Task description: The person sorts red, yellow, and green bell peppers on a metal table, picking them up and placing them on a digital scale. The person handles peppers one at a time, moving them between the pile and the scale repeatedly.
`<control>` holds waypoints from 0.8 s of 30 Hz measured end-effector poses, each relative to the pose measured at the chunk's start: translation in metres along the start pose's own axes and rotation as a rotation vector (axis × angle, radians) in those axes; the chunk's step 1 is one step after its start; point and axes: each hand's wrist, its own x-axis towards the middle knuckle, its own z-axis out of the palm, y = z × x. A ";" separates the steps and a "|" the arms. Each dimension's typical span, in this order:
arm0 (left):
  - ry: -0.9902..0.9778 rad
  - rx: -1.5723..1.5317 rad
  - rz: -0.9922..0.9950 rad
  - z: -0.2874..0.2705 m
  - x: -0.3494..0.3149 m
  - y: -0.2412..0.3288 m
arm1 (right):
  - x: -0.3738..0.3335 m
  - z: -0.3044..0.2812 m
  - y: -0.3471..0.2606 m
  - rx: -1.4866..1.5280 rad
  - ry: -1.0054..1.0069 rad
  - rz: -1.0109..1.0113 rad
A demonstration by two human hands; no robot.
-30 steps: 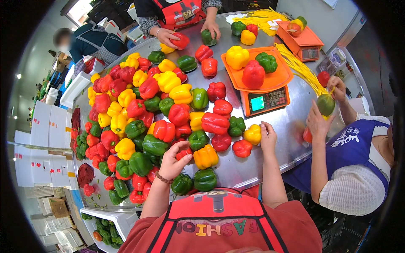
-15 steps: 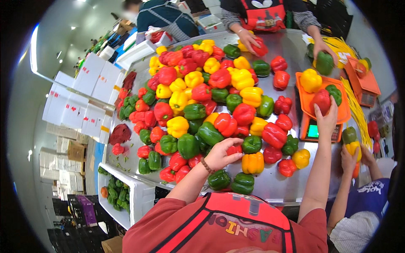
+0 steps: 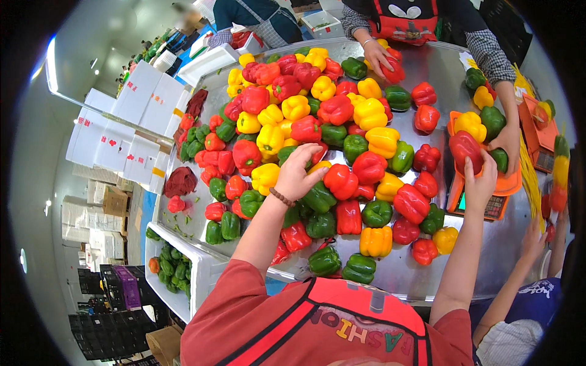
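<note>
My left hand (image 3: 297,175) is stretched over the middle of a heap of bell peppers, fingers apart and holding nothing. Just beyond its fingertips a red bell pepper (image 3: 318,153) is partly covered. On the right, the fingers of my right hand (image 3: 482,180) are closed on a red bell pepper (image 3: 465,150) at the orange tray of a scale (image 3: 506,183). Behind that pepper lies a yellow bell pepper (image 3: 470,126). A co-worker's hand (image 3: 508,143) touches a green pepper (image 3: 500,160) at the same tray, beside another green one (image 3: 492,122).
Across the metal table (image 3: 448,91), the co-worker's other hand (image 3: 377,56) rests on a red pepper (image 3: 394,72). A second orange scale (image 3: 532,131) and yellow ties (image 3: 530,177) lie at right, near another person's hands. A white foam box (image 3: 204,274) of green peppers stands at left.
My left hand has moved away from a red pepper near the front to farther over the heap. The co-worker's hand has come down to the scale tray with a green pepper. My right hand keeps its red pepper.
</note>
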 end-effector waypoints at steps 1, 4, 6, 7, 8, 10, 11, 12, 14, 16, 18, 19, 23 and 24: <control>-0.005 0.014 0.007 0.000 0.002 -0.001 | 0.000 0.001 0.002 -0.016 -0.022 -0.005; -0.009 -0.017 0.025 0.007 0.002 -0.009 | -0.004 0.004 0.000 -0.038 -0.032 -0.078; -0.024 0.006 0.031 0.010 -0.004 -0.017 | -0.009 0.007 0.002 -0.076 -0.026 -0.110; -0.037 0.020 0.023 0.011 -0.005 -0.019 | -0.010 0.011 0.006 -0.087 -0.029 -0.102; -0.040 -0.005 0.008 0.009 -0.008 -0.018 | -0.012 0.016 0.010 -0.089 -0.034 -0.093; -0.027 -0.006 0.016 0.011 -0.012 -0.025 | -0.012 0.021 0.016 -0.013 -0.020 -0.067; -0.027 -0.012 0.006 0.012 -0.012 -0.024 | -0.013 0.022 0.018 0.051 -0.001 -0.059; -0.031 -0.023 -0.003 0.010 -0.010 -0.019 | -0.014 0.019 0.019 0.060 0.002 -0.040; -0.032 -0.042 -0.012 0.011 -0.009 -0.016 | -0.014 0.014 0.019 0.088 0.004 -0.009; -0.021 -0.054 -0.013 0.010 -0.009 -0.013 | -0.023 0.008 0.016 0.091 0.034 -0.008; -0.022 -0.050 -0.018 0.009 -0.012 -0.011 | -0.030 0.007 0.016 0.112 0.076 0.009; -0.024 -0.043 -0.020 0.008 -0.014 -0.010 | -0.031 0.005 0.017 0.096 0.089 0.042; -0.046 -0.046 -0.030 0.006 -0.018 -0.006 | -0.030 -0.001 0.036 -0.051 0.116 0.165; -0.044 -0.045 -0.028 0.006 -0.018 -0.007 | -0.027 -0.004 0.041 -0.135 0.090 0.200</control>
